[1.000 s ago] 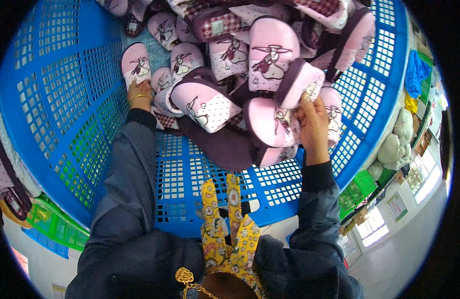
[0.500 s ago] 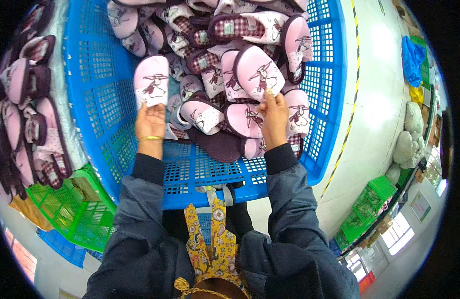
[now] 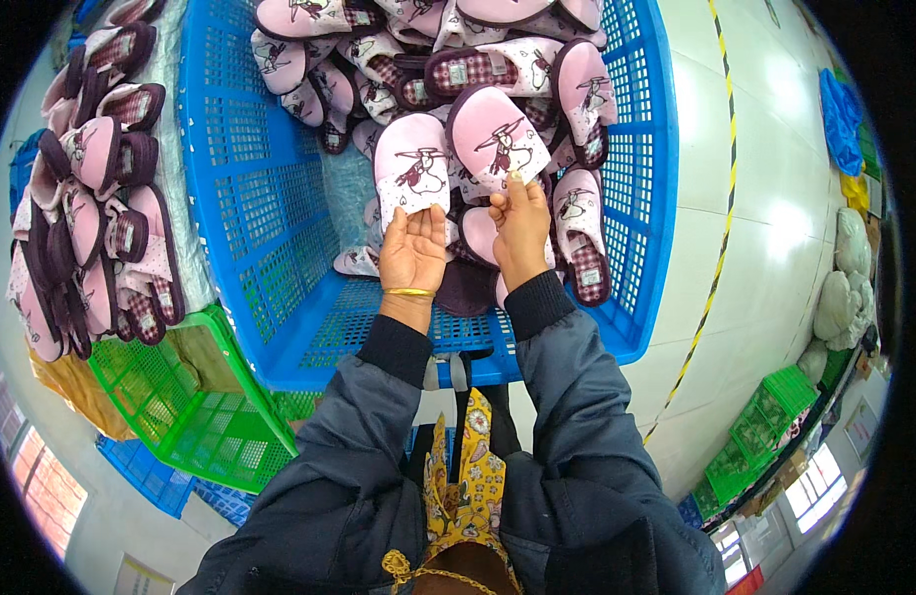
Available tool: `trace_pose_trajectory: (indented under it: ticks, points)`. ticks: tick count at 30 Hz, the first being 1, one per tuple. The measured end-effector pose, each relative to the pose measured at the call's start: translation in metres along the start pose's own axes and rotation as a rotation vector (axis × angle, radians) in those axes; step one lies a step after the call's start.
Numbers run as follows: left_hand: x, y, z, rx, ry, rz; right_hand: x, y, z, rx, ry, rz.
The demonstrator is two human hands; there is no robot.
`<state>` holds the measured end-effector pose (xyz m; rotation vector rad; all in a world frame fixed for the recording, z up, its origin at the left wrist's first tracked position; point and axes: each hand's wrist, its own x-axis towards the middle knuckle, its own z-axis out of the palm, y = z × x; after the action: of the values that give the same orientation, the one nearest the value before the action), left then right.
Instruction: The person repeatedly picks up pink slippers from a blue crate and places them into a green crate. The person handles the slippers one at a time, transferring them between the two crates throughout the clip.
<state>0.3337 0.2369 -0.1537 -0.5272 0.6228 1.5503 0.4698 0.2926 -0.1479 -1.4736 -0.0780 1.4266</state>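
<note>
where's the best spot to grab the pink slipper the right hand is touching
Probably the heel edge, coming from below, the person's own side. The pink slipper lies toe up and away with its printed top facing the camera, so its near rim is free, and the right hand already pinches it there. Its sides are crowded by the slipper in the left hand and others in the blue crate.
</note>
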Motion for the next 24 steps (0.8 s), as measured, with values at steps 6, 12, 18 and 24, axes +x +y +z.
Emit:
trace_pose_trajectory:
  ticks: [6, 12, 18, 24]
  points:
    - [-0.013, 0.04, -0.016, 0.133, -0.035, 0.002, 0.014, 0.0, -0.004, -0.008, 0.019, -0.115]
    - [-0.018, 0.135, -0.062, 0.549, 0.334, 0.073, 0.046, 0.011, -0.024, -0.094, 0.016, -0.092]
    - [-0.029, 0.182, -0.101, 0.754, 0.481, 0.069, -0.019, 0.03, 0.014, -0.425, 0.14, -0.45]
    - [-0.016, 0.173, -0.087, 0.636, 0.38, 0.096, 0.0, 0.096, 0.071, -0.614, -0.313, -0.419]
